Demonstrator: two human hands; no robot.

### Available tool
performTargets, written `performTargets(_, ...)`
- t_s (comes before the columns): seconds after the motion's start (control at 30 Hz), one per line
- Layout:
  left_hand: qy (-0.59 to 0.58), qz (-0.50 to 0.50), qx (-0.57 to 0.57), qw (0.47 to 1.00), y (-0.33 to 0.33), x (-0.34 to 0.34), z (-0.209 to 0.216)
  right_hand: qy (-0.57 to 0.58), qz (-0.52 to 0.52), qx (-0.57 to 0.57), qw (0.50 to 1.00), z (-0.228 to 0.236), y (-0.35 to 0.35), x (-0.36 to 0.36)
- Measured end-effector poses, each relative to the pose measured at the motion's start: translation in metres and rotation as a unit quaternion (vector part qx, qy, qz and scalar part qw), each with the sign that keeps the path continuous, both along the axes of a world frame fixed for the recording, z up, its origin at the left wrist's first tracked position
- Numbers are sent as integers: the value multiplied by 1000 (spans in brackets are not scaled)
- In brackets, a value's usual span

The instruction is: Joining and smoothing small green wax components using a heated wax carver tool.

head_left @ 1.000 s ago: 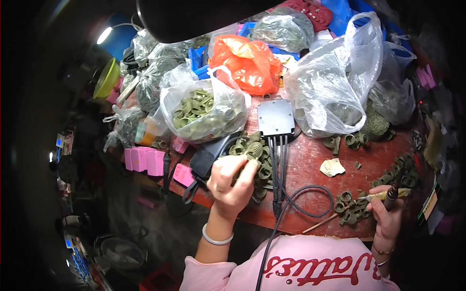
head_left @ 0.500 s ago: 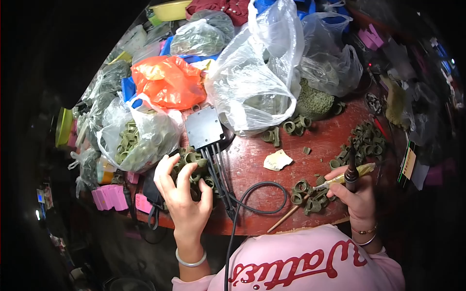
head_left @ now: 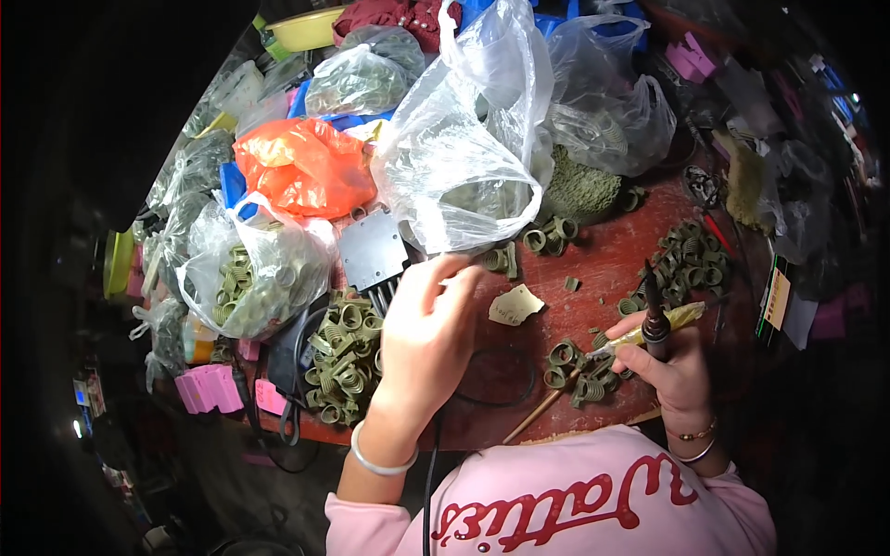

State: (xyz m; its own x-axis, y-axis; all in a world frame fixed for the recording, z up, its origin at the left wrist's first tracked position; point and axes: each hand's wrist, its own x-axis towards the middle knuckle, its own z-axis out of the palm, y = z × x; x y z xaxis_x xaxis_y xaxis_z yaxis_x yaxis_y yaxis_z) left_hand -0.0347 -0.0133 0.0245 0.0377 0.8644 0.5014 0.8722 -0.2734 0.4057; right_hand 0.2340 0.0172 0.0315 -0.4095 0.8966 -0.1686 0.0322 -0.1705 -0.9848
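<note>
My left hand (head_left: 428, 335) hangs over the table in front of the grey box with cables (head_left: 373, 248). Its back faces up and its fingers curl together; whatever is between them is hidden. My right hand (head_left: 672, 375) is closed around a thin blade with a yellow wrapped handle (head_left: 684, 318). A dark tool with a narrow upright end (head_left: 654, 324) is held in the same hand. Small olive-green ringed parts (head_left: 593, 382) lie at the blade's tip. A larger heap of these parts (head_left: 345, 357) sits left of my left hand.
A clear plastic bag (head_left: 473, 157) and an orange bag (head_left: 301, 167) stand at the back. More green parts (head_left: 688, 264) lie at the right. A torn paper scrap (head_left: 515, 306) and a wooden stick (head_left: 532, 415) rest on the red table. Pink blocks (head_left: 209, 389) sit at the left.
My left hand has moved right and away from me, off the green heap, and its spread fingers have curled in. The right hand keeps its hold. The whole view has shifted slightly.
</note>
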Motion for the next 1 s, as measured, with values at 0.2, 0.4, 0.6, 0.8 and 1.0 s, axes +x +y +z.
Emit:
performTargets(0.2,41,-57,-97,993,34,9,-10,-18,-12,8,1000,2,0,4)
performTargets(0.4,102,-52,-114,987,34,8,-10,-11,-25,15,1000,2,4,3)
performTargets(0.6,133,-39,-128,982,29,15,-5,-9,-23,15,1000,4,4,3)
performTargets(0.8,70,-29,-135,988,18,24,-1,-3,-34,25,999,4,2,7)
performTargets(1.0,-657,-184,-227,695,7,55,5,-28,-102,82,991,16,5,-3)
